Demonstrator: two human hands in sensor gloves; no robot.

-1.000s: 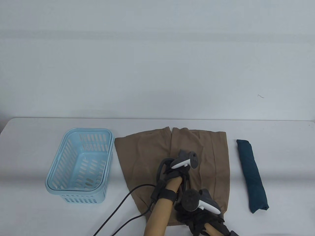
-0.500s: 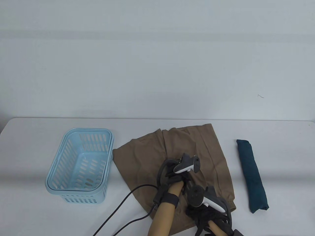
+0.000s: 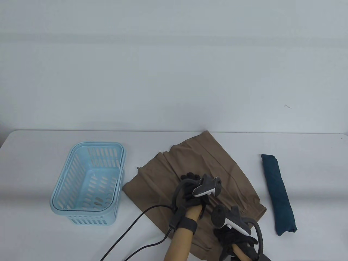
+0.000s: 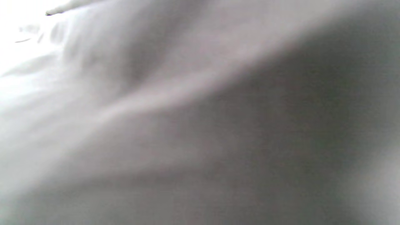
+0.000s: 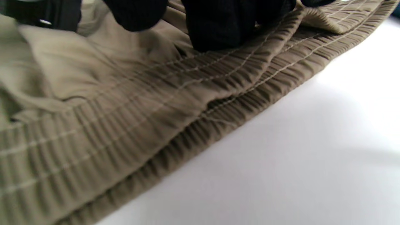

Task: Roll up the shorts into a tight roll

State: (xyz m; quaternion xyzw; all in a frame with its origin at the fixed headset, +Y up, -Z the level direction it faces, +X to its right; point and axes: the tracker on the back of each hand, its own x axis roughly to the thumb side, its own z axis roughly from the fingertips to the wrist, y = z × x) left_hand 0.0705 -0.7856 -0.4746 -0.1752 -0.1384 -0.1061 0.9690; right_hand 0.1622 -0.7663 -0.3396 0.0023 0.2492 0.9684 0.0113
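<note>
**Both hands on the tan shorts**

Table view: shorts [image 3: 206, 168] lie askew on the bench [image 3: 40, 239]; left hand [image 3: 191, 190] rests mid-cloth (grip unclear).

Left wrist view: blur.

Right wrist view: right hand's fingers [image 5: 215, 25] press beside the waistband [image 5: 156, 118], whether gripping, cannot tell.

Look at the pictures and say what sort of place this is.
Probably a lab or studio bench for recording laundry tasks: a plain white table against a bare wall, brown shorts, a blue basket, and tracker-fitted gloved hands.

Bare staging setup, likely a lab: plain white table [image 3: 40, 239] against blank wall [image 3: 174, 68].
</note>
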